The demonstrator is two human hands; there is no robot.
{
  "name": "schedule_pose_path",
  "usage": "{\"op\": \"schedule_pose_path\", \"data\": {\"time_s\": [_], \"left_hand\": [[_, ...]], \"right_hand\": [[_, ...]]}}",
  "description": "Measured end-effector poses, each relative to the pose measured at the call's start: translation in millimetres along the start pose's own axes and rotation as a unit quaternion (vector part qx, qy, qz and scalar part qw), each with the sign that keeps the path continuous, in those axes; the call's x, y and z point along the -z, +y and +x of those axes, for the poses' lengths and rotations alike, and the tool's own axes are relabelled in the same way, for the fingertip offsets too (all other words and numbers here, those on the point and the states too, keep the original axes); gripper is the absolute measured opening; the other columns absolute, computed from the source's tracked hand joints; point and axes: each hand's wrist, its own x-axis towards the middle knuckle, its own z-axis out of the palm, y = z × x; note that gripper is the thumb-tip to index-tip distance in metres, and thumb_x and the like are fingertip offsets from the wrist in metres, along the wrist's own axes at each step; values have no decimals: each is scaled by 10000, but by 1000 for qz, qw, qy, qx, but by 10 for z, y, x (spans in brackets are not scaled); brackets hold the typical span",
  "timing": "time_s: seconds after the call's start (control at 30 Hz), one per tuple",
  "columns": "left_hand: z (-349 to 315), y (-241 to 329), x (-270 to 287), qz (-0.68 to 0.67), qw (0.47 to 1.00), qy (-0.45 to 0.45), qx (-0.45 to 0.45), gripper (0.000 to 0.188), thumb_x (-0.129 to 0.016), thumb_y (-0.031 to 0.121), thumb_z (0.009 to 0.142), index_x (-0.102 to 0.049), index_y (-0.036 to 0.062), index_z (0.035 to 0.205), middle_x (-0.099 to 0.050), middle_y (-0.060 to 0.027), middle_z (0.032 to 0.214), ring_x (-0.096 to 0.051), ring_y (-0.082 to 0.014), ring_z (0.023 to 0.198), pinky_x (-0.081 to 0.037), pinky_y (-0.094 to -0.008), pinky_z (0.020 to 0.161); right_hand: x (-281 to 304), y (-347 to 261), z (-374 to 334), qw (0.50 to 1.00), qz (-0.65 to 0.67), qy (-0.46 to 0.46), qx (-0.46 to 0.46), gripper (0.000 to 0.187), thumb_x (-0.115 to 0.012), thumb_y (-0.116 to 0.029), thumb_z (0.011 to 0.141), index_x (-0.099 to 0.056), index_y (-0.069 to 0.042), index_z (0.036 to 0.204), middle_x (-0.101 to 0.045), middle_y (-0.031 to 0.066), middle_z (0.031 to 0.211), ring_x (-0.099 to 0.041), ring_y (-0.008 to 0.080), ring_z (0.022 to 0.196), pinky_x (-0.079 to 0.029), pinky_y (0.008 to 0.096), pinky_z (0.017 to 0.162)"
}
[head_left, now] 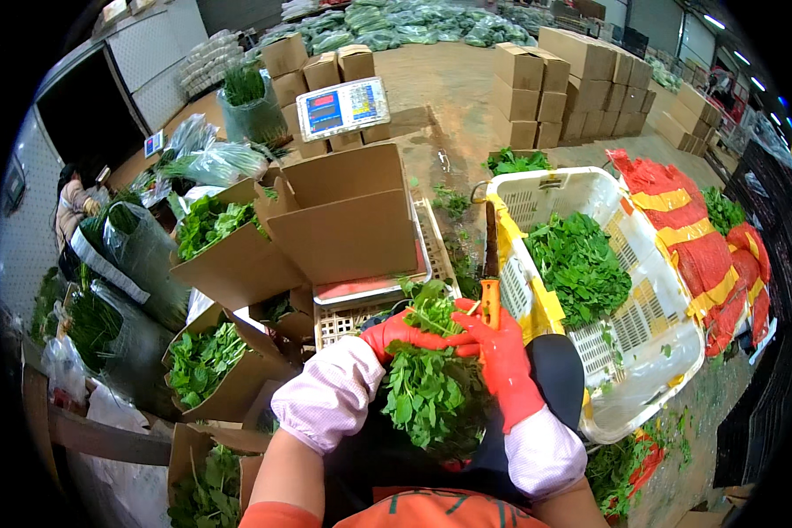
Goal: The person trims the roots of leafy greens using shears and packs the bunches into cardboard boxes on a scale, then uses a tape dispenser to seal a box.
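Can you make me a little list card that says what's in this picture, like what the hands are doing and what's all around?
Place: a big produce hall with a dirt floor
Left hand: red glove, gripping a bunch of leafy greens
Right hand: red glove, on the same bunch, holding a knife with an orange handle
Right of the hands: white plastic crate with loose greens inside
Ahead: open cardboard box on a scale platform
Left: cardboard boxes of greens
Far right: red mesh sacks
Further back: scale display, stacked boxes

Red-gloved hands, left (402, 332) and right (504, 352), around a leafy green bunch (431, 387), beside a white crate (590, 290).
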Motion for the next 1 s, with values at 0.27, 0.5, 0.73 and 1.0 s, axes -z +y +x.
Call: {"op": "schedule_pose_path", "data": {"time_s": [0.27, 0.5, 0.73, 1.0], "left_hand": [[-225, 106, 245, 198, 976, 85, 35, 472, -638, 153, 826, -519, 19, 1263, -598, -86, 1168, -550, -170, 1057, -425, -320, 915], [36, 83, -51, 128, 990, 28, -52, 530, -701, 113, 792, -502, 38, 1277, -557, -77, 1250, -530, -171, 1128, -388, -341, 999], [115, -167, 23, 179, 983, 18, -40, 561, -728, 58, 739, -516, 44, 1259, -595, -61, 1180, -545, -155, 1087, -408, -327, 960], [-169, 225, 36, 221, 968, 98, -62, 477, -717, 26, 731, -560, 8, 1181, -632, -55, 1089, -568, -149, 1010, -438, -302, 896]], "right_hand": [[45, -152, -200, 982, -125, 41, 132, 273, -628, -111, 862, -577, 8, 1102, -619, 52, 942, -595, 97, 705, -452, 201, 448], [64, 174, -80, 867, -344, 71, 354, 491, -736, -91, 764, -527, 6, 1198, -629, 77, 1004, -604, 148, 720, -508, 273, 665], [-127, 69, 198, 721, -597, 12, 352, 523, -719, -280, 731, -561, -125, 1205, -647, 127, 897, -644, 308, 760, -506, 390, 614], [29, -499, 546, 956, -155, 114, 223, 335, -631, -150, 849, -591, -29, 1159, -619, 38, 804, -507, 77, 475, -451, 235, 411]]}}
